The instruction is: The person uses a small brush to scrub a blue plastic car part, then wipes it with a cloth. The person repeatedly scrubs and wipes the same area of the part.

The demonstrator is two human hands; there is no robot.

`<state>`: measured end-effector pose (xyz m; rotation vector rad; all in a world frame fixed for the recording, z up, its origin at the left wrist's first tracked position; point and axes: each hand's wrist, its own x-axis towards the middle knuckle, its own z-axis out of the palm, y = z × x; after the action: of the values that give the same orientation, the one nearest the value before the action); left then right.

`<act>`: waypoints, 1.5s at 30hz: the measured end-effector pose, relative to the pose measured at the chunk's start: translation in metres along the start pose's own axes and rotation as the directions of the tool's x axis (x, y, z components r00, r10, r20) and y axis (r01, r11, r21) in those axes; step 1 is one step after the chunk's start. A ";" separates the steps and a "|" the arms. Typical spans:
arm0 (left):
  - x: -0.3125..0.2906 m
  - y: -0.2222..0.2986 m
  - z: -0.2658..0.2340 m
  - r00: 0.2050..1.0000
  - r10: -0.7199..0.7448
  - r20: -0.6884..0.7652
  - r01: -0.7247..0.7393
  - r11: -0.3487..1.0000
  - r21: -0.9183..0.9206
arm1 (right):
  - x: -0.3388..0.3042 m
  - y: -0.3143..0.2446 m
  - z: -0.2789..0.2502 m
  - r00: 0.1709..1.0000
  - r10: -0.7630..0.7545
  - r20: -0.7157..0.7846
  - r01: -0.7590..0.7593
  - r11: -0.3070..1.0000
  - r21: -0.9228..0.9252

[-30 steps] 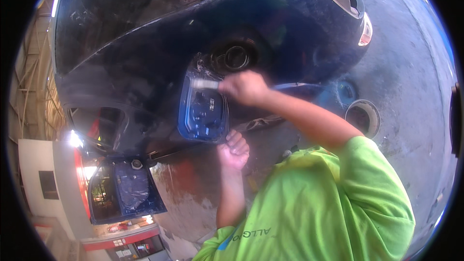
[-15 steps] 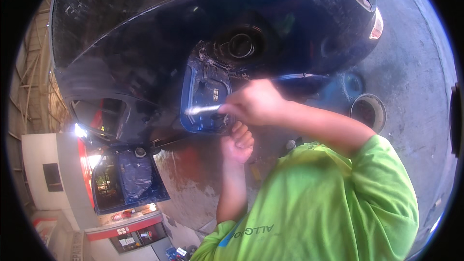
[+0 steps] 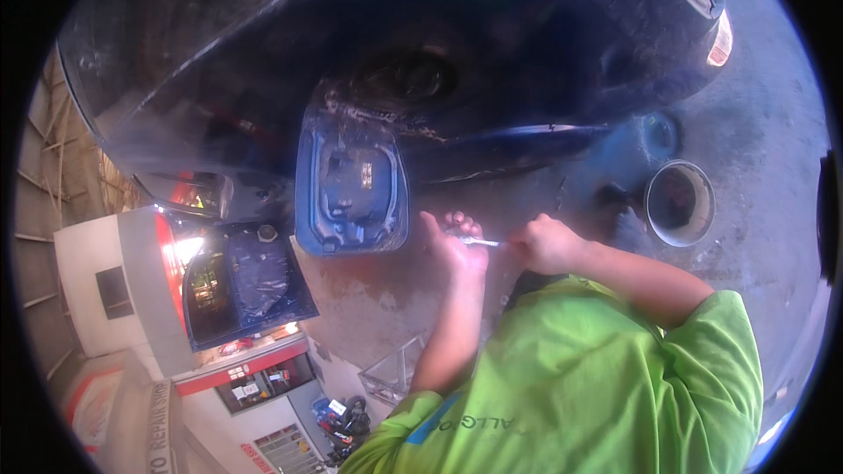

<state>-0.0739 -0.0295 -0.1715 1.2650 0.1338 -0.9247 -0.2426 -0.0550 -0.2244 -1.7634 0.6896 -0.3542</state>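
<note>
2 bare hands work to the right of the blue rounded panel (image 3: 338,182), which joins the dark car body (image 3: 527,52) above it. The right hand (image 3: 550,246) is clamped on a slim pale tool (image 3: 488,243), just beside the panel's lower right. Nearer the panel, the left hand (image 3: 459,248) is unclenched, thumb apart from the fingers; whether the tool's tip touches its palm I cannot tell. A round bucket (image 3: 701,215) stands well right of the panel.

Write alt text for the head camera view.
A person in a green shirt holds a thin tool in the right hand, its tip at the partly open left hand. A dark car is ahead; a bucket is at right.
</note>
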 end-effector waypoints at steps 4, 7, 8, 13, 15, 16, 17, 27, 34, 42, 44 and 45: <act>-0.009 -0.018 0.017 0.993 0.037 -0.115 -0.028 0.996 0.080 | -0.007 0.005 -0.028 0.997 -0.026 0.079 0.018 0.995 0.093; -0.023 -0.017 0.027 0.992 0.020 -0.126 -0.014 0.999 0.044 | -0.005 -0.001 -0.030 0.997 0.055 -0.046 -0.049 0.991 0.124; -0.026 -0.015 0.031 0.993 0.015 -0.118 -0.003 0.995 0.104 | -0.002 -0.004 -0.026 0.991 -0.011 -0.130 0.033 0.986 0.166; -0.033 0.004 0.033 0.977 0.191 -0.094 -0.177 0.975 0.135 | 0.008 -0.013 -0.004 0.998 -0.060 -0.023 0.062 0.992 0.112; -0.030 0.006 0.023 0.971 0.219 -0.093 -0.199 0.961 0.191 | 0.013 -0.012 -0.010 0.994 -0.082 -0.071 0.088 0.992 0.094; -0.029 0.010 0.015 0.962 0.252 -0.108 -0.236 0.961 0.140 | 0.016 -0.012 -0.017 0.996 -0.082 0.017 0.080 0.993 0.090; -0.028 0.012 0.007 0.933 0.342 -0.116 -0.322 0.933 0.163 | 0.020 -0.014 -0.024 0.998 -0.050 0.037 0.047 0.997 0.060; -0.056 0.093 -0.007 0.509 0.852 0.121 -0.730 0.353 0.585 | 0.138 -0.091 -0.024 0.856 -0.164 -0.490 0.334 0.899 0.283; -0.058 0.106 0.017 0.511 0.858 0.056 -0.684 0.366 0.631 | 0.152 -0.093 -0.027 0.884 -0.295 -0.363 0.410 0.861 0.300; -0.063 0.097 0.026 0.494 0.869 0.016 -0.665 0.365 0.652 | 0.144 -0.101 -0.041 0.882 -0.344 -0.322 0.446 0.830 0.335; -0.064 0.097 0.028 0.489 0.873 0.006 -0.651 0.360 0.669 | 0.145 -0.102 -0.049 0.845 -0.364 -0.392 0.454 0.875 0.167; -0.065 0.097 0.029 0.485 0.874 0.014 -0.644 0.346 0.682 | 0.146 -0.103 -0.053 0.852 -0.275 -0.445 0.373 0.916 0.149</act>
<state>-0.0629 -0.0198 -0.0519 1.8425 -0.5336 0.2004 -0.1303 -0.1675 -0.1266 -1.5890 0.6104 -1.0310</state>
